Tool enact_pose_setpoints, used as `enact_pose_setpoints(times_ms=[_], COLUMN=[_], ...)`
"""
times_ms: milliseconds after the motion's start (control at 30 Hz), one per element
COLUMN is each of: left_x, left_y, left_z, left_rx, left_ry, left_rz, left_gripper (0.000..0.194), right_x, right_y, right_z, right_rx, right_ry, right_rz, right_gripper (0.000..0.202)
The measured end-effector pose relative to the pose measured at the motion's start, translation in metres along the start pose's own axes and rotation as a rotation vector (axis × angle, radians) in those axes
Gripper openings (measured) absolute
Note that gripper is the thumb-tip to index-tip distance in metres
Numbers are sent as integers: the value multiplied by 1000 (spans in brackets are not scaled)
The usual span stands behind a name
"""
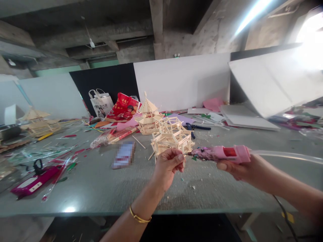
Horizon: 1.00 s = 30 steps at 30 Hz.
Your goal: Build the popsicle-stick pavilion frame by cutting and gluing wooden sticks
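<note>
My right hand (233, 168) is wrapped round a pink hot glue gun (230, 153), its dark, smudged nozzle pointing left. A long clear glue stick (285, 154) sticks out of its back end. Right by the nozzle tip, my left hand (170, 163) is closed in a pinch on a small wooden stick (184, 163), mostly covered by the fingers. Just behind that hand stands an open lattice model of thin wooden sticks (174, 136), its lower front partly hidden. A taller pagoda model with a pointed roof (148, 112) rises behind it.
A phone-like rectangle (123, 154), blurred out, lies left of the model. Farther left are a magenta power strip (37, 179) and plastic scraps. Dark-handled pliers (199, 127) lie behind, near white boards (248, 117). Bags (123, 107) stand at the back; another wooden model (37, 122) is far left.
</note>
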State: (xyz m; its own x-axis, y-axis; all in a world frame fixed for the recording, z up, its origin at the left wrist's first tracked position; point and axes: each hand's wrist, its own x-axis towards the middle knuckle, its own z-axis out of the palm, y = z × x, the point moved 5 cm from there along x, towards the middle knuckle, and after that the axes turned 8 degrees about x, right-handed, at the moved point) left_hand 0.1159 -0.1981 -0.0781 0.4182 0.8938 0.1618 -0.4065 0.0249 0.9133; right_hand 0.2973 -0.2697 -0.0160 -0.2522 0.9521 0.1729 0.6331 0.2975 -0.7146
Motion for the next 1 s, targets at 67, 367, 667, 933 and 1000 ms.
enact_pose_setpoints(times_ms=[67, 367, 667, 933, 1000], left_x=[0, -3, 0, 2, 2], left_y=[0, 1, 1, 1, 0], left_z=[0, -2, 0, -3, -3], left_rx=[-7, 9, -41, -113, -117], left_ry=[-8, -2, -18, -2, 1], left_rz=[4, -19, -23, -28, -33], left_gripper=[24, 28, 28, 24, 25], right_x=[1, 3, 3, 2, 3], right_y=[-2, -4, -4, -3, -1], right_z=[-1, 1, 3, 5, 5], right_rx=[11, 137, 78, -24, -19], right_ry=[29, 176, 46, 56, 62], right_rz=[5, 19, 24, -62, -69], right_gripper=[41, 43, 39, 36, 35])
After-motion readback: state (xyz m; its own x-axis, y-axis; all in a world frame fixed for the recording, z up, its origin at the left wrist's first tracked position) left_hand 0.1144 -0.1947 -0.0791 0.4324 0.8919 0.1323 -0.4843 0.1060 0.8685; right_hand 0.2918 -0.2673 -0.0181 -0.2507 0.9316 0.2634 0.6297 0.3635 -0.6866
